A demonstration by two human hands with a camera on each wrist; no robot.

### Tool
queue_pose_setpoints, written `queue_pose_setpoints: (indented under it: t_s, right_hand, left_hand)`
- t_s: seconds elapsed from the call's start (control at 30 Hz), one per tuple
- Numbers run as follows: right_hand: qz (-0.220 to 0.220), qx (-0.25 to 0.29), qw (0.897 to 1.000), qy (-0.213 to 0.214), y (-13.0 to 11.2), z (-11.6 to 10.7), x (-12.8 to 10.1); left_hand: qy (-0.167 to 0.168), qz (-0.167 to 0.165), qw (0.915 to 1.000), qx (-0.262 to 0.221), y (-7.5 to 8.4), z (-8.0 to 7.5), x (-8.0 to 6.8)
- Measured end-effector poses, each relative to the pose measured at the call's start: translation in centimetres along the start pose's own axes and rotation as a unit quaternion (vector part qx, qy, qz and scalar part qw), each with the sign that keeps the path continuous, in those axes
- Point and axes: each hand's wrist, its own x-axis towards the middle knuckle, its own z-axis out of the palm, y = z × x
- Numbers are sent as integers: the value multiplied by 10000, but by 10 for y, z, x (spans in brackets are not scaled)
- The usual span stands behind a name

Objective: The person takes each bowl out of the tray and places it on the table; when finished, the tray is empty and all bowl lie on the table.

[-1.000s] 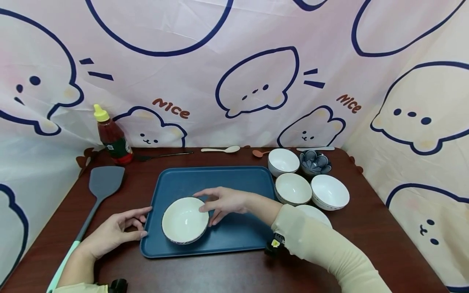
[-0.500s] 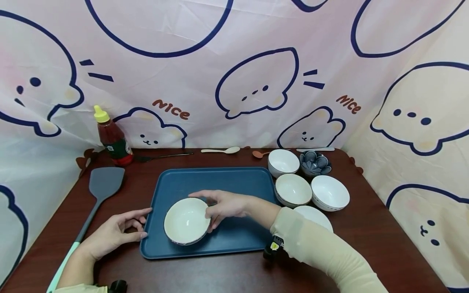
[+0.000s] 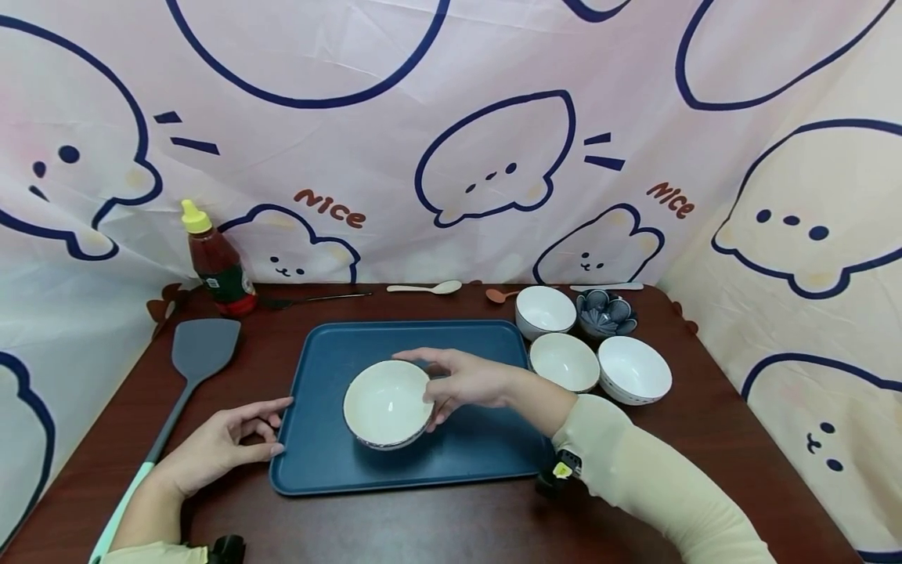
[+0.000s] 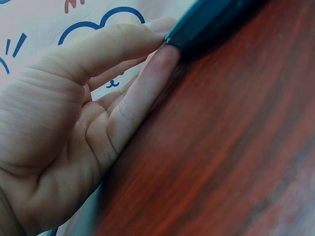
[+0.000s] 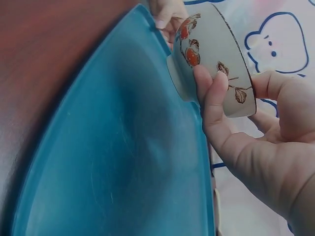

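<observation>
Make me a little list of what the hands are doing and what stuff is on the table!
right hand: grips the rim of a white bowl, lifted off the blue tray
bowl outside: painted red fruit and leaves
left hand: fingertips touch the tray's left edge
right of tray: three white bowls, one dark patterned bowl
left of tray: grey spatula, sauce bottle
back edge: two spoons

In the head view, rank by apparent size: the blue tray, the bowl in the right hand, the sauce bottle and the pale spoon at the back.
1. Blue tray, clearly largest.
2. Bowl gripped by the right hand.
3. Sauce bottle; it stands farther back, so its rank below the bowl is unsure.
4. Pale spoon, smallest.
</observation>
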Motion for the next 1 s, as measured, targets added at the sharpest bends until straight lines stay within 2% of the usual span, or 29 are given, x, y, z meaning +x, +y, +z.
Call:
queue_pose_setpoints:
  t_s: [0.33,0.57,1.0]
  right_hand:
    - [-113,96,9993,354,2,-16,-35]
    - [-173,214,9977,620,2,-31,-69]
    - [-436,593,9929,931,19,-63,-131]
  left_hand:
    - [-88,-21,9999,-64,1,-2,-1]
    - [-93,-10,9999,-83,0,-2,-1]
    - [-80,-103,9998,-153,1,-1,-1]
